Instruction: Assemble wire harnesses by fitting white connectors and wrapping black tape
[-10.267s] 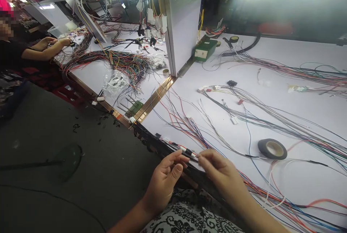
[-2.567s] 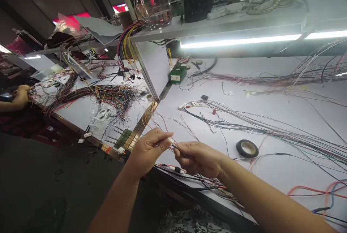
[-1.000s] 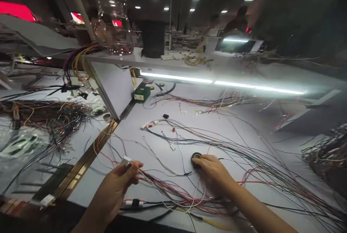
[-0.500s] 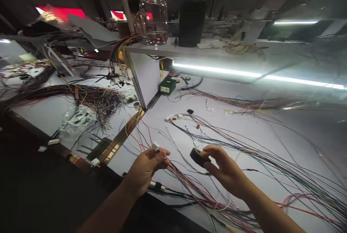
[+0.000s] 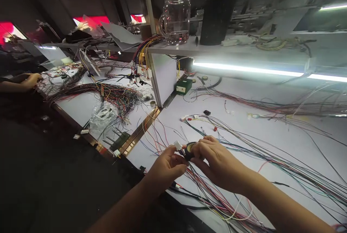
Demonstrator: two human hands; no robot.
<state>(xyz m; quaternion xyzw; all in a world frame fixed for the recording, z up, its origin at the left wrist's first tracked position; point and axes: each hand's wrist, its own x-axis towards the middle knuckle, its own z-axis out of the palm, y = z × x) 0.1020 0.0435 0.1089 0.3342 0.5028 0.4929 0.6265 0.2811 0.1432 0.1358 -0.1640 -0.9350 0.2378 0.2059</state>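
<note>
Both hands meet low centre, just above the near edge of the white tabletop [image 5: 271, 142]. The left hand [image 5: 166, 169] has thumb & forefinger closed in a pinch on a small white connector [image 5: 178, 145], which sticks up past the fingertips w/ its thin leads running down under the hand. The right hand [image 5: 217, 164] has its fingers curled shut round a black tape roll [image 5: 189, 149], held on edge w/ the pale core facing the camera. The roll sits right beside the connector, touching or nearly so; can't tell which. Under both hands a bundle of red, black & white wires [image 5: 208, 195] fans toward the near edge, and more long wires [image 5: 284, 168] sweep across the tabletop to the right. Farther back: a green box [image 5: 183, 86] by the foot of a white divider panel [image 5: 162, 77], and a lit strip lamp [image 5: 244, 69] under a shelf [image 5: 217, 49]. On the shelf stand a clear glass jug [image 5: 176, 9] & a black container [image 5: 216, 20]. Left of the divider, on the next station, lies a thick heap of multicolour wires [image 5: 114, 95] w/ a clear plastic bag [image 5: 103, 112] near it. At the far left edge, another person's hand [image 5: 31, 80] rests among wires.
</note>
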